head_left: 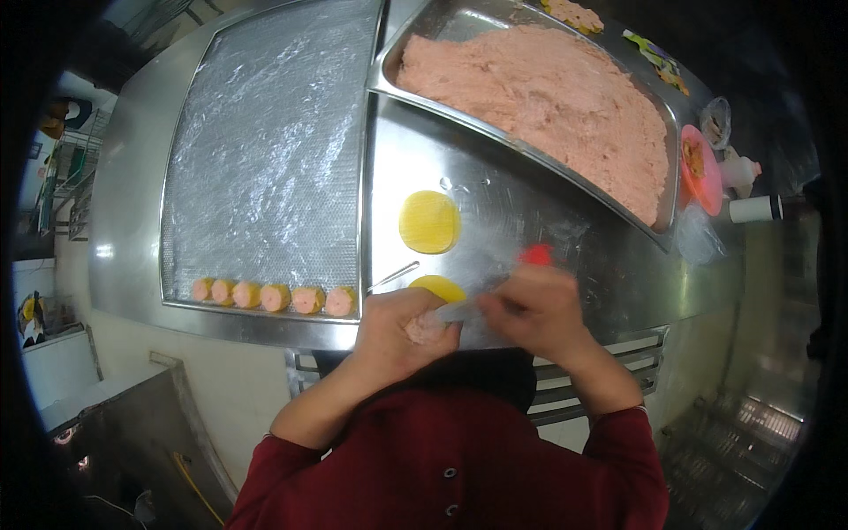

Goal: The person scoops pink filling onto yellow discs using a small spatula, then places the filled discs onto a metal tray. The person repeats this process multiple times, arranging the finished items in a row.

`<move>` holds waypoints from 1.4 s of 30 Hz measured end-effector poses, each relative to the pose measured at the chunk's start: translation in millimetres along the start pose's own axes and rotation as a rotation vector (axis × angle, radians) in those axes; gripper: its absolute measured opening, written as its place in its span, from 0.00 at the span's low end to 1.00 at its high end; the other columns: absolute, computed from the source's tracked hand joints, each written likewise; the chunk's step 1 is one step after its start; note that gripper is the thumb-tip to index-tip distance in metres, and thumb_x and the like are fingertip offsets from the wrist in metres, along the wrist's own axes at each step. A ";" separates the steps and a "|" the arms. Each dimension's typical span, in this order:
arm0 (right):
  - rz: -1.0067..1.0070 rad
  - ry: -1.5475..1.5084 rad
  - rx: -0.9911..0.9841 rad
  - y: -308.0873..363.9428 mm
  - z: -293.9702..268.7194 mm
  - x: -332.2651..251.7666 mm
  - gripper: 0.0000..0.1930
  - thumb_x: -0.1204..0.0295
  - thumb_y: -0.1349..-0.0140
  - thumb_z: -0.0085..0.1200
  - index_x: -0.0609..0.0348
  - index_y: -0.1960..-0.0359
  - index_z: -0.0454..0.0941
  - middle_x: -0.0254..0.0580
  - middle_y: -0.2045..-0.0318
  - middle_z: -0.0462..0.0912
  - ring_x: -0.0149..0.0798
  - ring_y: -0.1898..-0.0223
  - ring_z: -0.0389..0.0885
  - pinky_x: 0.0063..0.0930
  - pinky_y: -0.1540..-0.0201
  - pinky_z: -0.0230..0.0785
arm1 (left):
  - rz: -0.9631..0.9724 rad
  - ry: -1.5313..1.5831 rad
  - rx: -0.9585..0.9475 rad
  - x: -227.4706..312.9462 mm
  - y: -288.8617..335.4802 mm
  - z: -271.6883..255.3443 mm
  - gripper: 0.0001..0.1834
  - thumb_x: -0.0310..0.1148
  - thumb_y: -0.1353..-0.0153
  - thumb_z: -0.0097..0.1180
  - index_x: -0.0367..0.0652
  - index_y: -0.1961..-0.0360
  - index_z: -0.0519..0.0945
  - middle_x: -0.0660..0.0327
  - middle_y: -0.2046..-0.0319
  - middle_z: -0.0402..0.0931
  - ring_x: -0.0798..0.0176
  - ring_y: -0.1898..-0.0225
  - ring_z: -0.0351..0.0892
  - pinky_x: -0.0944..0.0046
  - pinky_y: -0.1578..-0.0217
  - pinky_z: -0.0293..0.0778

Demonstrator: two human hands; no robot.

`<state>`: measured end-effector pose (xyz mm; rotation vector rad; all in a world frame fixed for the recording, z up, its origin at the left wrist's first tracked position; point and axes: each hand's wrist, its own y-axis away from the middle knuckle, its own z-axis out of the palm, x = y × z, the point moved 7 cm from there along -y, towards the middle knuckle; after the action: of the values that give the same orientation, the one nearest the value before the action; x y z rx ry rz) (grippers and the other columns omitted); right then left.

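A shiny steel tabletop point(132, 221) is carrying a broad, film-covered metal tray point(265, 168). To the tray's right, a deep steel pan point(459, 25) is holding pink paste point(548, 110). Right of the tray, your right grip point(541, 305) is clamping a pale, blurred tool point(457, 310), and two flat yellow rounds point(429, 222) are lying. Six pink-filled yellow rolls point(275, 298) are lining its near edge; beside its near-right corner, your left grip point(396, 334) is clasping a partly hidden pink piece point(427, 330).

Six dumplings point(275, 298) sit along the near edge of one large tray point(265, 132) at left. Two yellow wrappers point(429, 223) lie mid-table, one nearer than the other. Far right: one deep pan point(464, 25), one pink bowl point(706, 191).
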<state>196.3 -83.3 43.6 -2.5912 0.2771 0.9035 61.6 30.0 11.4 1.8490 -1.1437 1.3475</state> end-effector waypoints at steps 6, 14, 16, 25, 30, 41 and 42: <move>0.134 -0.285 0.023 9.8 -13.9 17.4 0.07 0.73 0.45 0.72 0.59 0.75 0.85 0.38 0.81 0.77 0.37 0.80 0.75 0.32 0.76 0.63 | 0.105 0.047 -0.006 0.1 -3.1 1.8 0.20 0.26 0.47 0.72 0.37 0.53 0.82 0.47 0.54 0.83 0.51 0.56 0.86 0.58 0.55 0.79; -0.073 -0.260 0.015 -2.1 -7.4 -2.4 0.08 0.73 0.48 0.74 0.57 0.77 0.84 0.36 0.79 0.79 0.39 0.76 0.77 0.33 0.71 0.65 | -0.016 0.124 -0.141 -4.8 1.7 6.1 0.15 0.28 0.48 0.73 0.39 0.58 0.85 0.52 0.64 0.86 0.54 0.65 0.87 0.60 0.61 0.79; -0.088 -0.234 0.002 -2.3 0.0 -5.0 0.09 0.72 0.48 0.74 0.57 0.77 0.83 0.36 0.79 0.79 0.39 0.77 0.77 0.33 0.71 0.65 | -0.064 0.161 -0.135 -4.2 8.8 8.0 0.12 0.30 0.47 0.73 0.39 0.63 0.86 0.53 0.69 0.85 0.55 0.68 0.87 0.60 0.64 0.79; -0.092 -0.187 0.090 2.2 0.3 -2.1 0.11 0.70 0.47 0.75 0.56 0.78 0.83 0.35 0.82 0.75 0.37 0.80 0.74 0.32 0.77 0.63 | -0.039 0.123 -0.071 -7.8 7.9 6.7 0.08 0.27 0.47 0.73 0.37 0.70 0.85 0.59 0.73 0.86 0.72 0.71 0.82 0.68 0.68 0.76; -0.063 -0.066 0.096 0.4 3.1 -1.1 0.11 0.70 0.47 0.74 0.55 0.80 0.82 0.36 0.82 0.76 0.37 0.81 0.75 0.32 0.78 0.63 | -0.070 0.058 -0.060 -5.9 2.9 6.3 0.10 0.28 0.48 0.74 0.38 0.69 0.85 0.58 0.73 0.85 0.69 0.72 0.83 0.67 0.68 0.76; 0.007 -0.117 0.134 6.0 2.8 1.4 0.12 0.70 0.46 0.73 0.56 0.80 0.81 0.37 0.82 0.77 0.38 0.82 0.75 0.32 0.79 0.63 | -0.074 0.042 -0.046 -1.9 -2.0 6.3 0.10 0.30 0.48 0.72 0.38 0.66 0.86 0.51 0.72 0.84 0.49 0.70 0.86 0.57 0.66 0.80; -0.017 -0.169 0.232 7.7 -4.3 0.2 0.12 0.70 0.46 0.73 0.56 0.80 0.80 0.37 0.82 0.77 0.38 0.82 0.75 0.32 0.79 0.63 | -0.060 0.031 -0.050 -0.7 -2.5 6.2 0.10 0.30 0.48 0.72 0.38 0.66 0.86 0.51 0.72 0.84 0.49 0.70 0.86 0.57 0.66 0.80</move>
<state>196.6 -92.1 44.4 -2.2881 0.2933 1.0130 66.6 26.2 8.8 1.8065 -1.0873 1.2987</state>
